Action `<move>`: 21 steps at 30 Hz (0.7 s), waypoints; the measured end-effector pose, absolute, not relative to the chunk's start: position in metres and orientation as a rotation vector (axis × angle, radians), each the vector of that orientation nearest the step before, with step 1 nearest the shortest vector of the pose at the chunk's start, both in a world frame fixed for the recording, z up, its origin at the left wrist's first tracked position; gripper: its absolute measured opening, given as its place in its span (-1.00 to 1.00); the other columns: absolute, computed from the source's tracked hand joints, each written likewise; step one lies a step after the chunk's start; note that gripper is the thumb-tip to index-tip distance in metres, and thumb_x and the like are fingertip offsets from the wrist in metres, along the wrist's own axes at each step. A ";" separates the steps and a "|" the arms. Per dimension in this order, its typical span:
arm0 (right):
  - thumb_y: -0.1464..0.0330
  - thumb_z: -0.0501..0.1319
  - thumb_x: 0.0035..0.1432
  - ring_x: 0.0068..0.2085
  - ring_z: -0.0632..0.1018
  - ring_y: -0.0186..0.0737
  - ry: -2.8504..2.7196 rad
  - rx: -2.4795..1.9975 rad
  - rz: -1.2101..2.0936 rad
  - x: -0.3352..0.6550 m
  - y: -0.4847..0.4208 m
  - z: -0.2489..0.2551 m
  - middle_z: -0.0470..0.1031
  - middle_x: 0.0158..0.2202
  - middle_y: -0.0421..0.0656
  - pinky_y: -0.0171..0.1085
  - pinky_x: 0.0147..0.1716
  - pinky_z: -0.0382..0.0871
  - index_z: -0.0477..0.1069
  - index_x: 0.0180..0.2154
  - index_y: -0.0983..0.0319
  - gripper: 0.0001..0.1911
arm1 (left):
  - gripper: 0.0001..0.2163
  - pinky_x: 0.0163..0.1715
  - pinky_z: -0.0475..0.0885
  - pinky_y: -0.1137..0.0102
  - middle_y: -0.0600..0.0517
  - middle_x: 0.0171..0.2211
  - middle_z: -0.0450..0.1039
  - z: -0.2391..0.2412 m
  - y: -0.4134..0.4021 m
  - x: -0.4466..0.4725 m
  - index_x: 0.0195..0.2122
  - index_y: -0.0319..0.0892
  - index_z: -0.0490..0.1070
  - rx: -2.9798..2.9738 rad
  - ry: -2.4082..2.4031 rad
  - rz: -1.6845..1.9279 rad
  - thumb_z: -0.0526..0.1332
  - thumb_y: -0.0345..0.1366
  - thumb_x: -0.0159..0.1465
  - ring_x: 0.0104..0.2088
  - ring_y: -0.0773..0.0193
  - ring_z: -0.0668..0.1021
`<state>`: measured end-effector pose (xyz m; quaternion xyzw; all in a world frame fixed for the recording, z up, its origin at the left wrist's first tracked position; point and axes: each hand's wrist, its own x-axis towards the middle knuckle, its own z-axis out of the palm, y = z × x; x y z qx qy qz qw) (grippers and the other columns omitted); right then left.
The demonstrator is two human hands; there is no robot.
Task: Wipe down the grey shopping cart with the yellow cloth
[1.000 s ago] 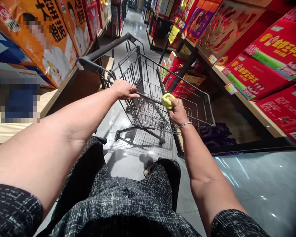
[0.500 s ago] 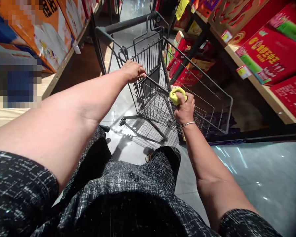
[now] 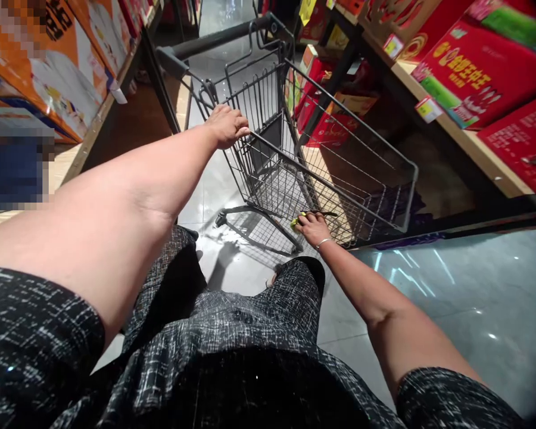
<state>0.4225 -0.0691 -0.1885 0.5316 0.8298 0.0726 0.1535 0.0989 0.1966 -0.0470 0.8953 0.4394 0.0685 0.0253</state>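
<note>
A grey wire shopping cart (image 3: 268, 149) stands turned sideways ahead of me, its handle at the upper left. My left hand (image 3: 227, 126) is closed around the cart's top rail near the handle end. Low on the cart's near side, my right hand (image 3: 311, 227) presses a yellow cloth (image 3: 296, 220) against the lower wire side. Most of the cloth is hidden beneath the fingers. A thin bracelet (image 3: 323, 242) circles my right wrist.
Red gift boxes (image 3: 477, 77) fill a wooden shelf on the right, with more red boxes (image 3: 335, 119) behind the cart. Orange cartons (image 3: 67, 71) stand on the left shelf. Grey tiled floor (image 3: 451, 298) extends at the lower right.
My right hand has moved down with the yellow cloth, from the top rail to the cart's lower side. My left hand keeps its hold on the rail. The view has shifted slightly.
</note>
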 end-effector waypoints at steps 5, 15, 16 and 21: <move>0.36 0.03 0.35 0.18 0.19 0.06 2.524 1.750 0.441 0.406 -0.050 -0.146 0.29 0.27 -0.15 0.11 0.11 0.02 0.45 0.03 -0.05 -0.66 | -0.49 0.18 0.06 0.07 -0.13 0.06 0.39 -0.036 0.190 0.099 0.03 -0.16 0.46 2.814 1.405 0.093 -0.15 0.03 0.42 0.16 -0.06 0.33; 0.22 -0.05 0.40 0.22 0.15 0.05 2.656 2.181 0.740 0.408 -0.016 -0.092 0.28 0.25 -0.14 0.15 0.15 -0.02 0.45 0.07 -0.04 -0.63 | -0.55 0.23 0.05 0.08 -0.09 0.09 0.36 -0.034 0.187 0.099 0.04 -0.11 0.43 2.789 1.503 0.033 -0.12 0.00 0.43 0.19 -0.06 0.29; 0.22 -0.05 0.39 0.23 0.15 0.05 2.638 2.208 0.734 0.409 -0.017 -0.095 0.27 0.25 -0.12 0.16 0.16 -0.01 0.43 0.10 -0.04 -0.61 | -0.56 0.23 0.05 0.09 -0.08 0.09 0.36 -0.034 0.187 0.099 0.05 -0.12 0.43 2.792 1.498 0.023 -0.12 0.00 0.44 0.18 -0.03 0.29; 0.19 -0.01 0.35 0.25 0.12 0.14 2.545 2.281 0.673 0.412 -0.021 -0.100 0.22 0.26 -0.10 0.19 0.18 0.03 0.32 0.22 -0.04 -0.56 | -0.52 0.19 0.06 0.10 -0.05 0.08 0.36 -0.034 0.186 0.100 0.05 -0.19 0.40 2.842 1.491 -0.011 -0.15 0.02 0.47 0.12 0.06 0.28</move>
